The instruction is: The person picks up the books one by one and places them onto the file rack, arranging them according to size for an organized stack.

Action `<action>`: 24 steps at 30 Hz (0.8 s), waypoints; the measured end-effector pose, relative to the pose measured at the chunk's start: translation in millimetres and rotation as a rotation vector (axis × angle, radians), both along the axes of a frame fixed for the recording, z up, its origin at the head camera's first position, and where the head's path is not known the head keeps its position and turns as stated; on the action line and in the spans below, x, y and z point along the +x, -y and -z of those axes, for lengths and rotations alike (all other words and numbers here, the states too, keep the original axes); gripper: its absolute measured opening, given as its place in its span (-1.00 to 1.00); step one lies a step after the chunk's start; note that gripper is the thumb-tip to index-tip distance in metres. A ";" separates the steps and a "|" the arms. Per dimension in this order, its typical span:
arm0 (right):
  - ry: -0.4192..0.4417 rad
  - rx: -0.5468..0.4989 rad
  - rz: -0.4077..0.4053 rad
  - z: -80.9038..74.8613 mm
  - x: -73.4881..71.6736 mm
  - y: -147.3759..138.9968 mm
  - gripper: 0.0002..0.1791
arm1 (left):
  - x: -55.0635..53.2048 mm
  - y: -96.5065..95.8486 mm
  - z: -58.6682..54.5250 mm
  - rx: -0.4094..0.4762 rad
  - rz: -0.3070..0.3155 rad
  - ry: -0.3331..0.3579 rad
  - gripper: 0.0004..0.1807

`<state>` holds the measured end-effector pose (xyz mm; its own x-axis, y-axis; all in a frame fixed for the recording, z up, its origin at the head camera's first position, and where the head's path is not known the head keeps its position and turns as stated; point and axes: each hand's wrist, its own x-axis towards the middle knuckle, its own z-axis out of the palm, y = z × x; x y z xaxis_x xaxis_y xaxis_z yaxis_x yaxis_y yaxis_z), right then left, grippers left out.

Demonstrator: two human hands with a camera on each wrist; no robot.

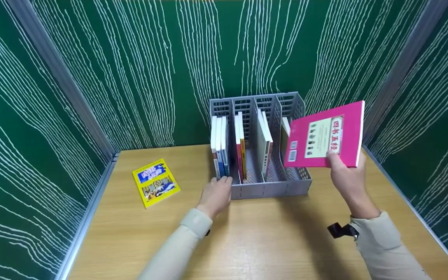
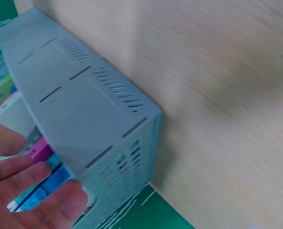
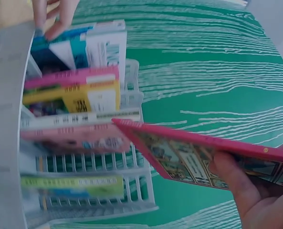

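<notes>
My right hand [image 1: 349,184] grips a pink book [image 1: 325,134] by its lower edge, thumb on the cover with Chinese characters. It is held up at the right side of a grey four-slot book organizer [image 1: 270,190], overlapping the rightmost slot in the head view. The right wrist view shows comic-like pictures on the other face of the pink book [image 3: 179,160]. My left hand [image 1: 215,196] is at the organizer's front left corner, fingertips at the rim by the white and blue books [image 1: 219,146]. Its fingers [image 2: 24,179] are loosely bent in the left wrist view.
A yellow book [image 1: 156,182] lies flat on the wooden table [image 1: 123,233], left of the organizer. Other books stand in the slots, among them a pink-and-yellow pair [image 1: 240,146] and a thin green one [image 3: 74,186]. Green panels [image 1: 142,74] with white lines surround the table.
</notes>
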<state>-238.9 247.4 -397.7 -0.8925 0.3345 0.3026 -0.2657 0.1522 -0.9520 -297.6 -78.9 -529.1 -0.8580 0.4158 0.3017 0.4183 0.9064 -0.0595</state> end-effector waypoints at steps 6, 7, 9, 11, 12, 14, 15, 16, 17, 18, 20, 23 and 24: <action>-0.033 0.179 0.038 5.1 3.4 -6.0 -0.39 | -3.5 -6.9 3.3 -0.023 -0.053 0.048 -0.82; -0.041 0.207 0.044 6.2 2.8 -6.5 -0.38 | -3.7 -8.3 3.7 -0.029 -0.062 0.054 -0.82; -0.045 0.264 0.054 9.1 1.1 -7.6 -0.36 | -4.0 -11.1 4.3 -0.049 -0.080 0.054 -0.82; -0.042 0.311 0.058 12.0 -0.9 -8.1 -0.35 | -4.0 -13.1 5.9 -0.069 -0.097 0.032 -0.85; -0.040 0.330 0.058 13.3 -2.3 -8.2 -0.35 | -3.9 -13.7 6.8 -0.079 -0.106 0.020 -0.86; -0.031 0.353 0.049 15.7 -5.6 -8.0 -0.35 | -3.9 -14.1 9.2 -0.094 -0.123 0.009 -0.87; -0.030 0.359 0.042 16.7 -7.8 -7.6 -0.36 | -3.9 -13.8 10.8 -0.096 -0.130 0.011 -0.86; -0.028 0.363 0.035 17.9 -10.3 -7.4 -0.36 | -4.3 -13.3 12.8 -0.089 -0.134 0.017 -0.86; -0.025 0.368 0.026 19.2 -13.0 -7.3 -0.36 | -4.8 -12.5 14.9 -0.082 -0.136 0.032 -0.84; -0.027 0.368 0.016 20.7 -16.2 -7.2 -0.35 | -5.4 -11.5 17.5 -0.069 -0.135 0.049 -0.83; -0.028 0.362 -0.003 24.4 -23.0 -7.0 -0.35 | -7.0 -8.9 22.8 -0.023 -0.122 0.088 -0.81; -0.014 0.349 -0.024 32.5 -33.6 -7.1 -0.37 | -10.4 -4.9 30.6 0.050 -0.090 0.151 -0.78; -0.008 0.342 -0.027 35.8 -37.0 -7.2 -0.38 | -11.5 -3.6 32.8 0.076 -0.077 0.171 -0.77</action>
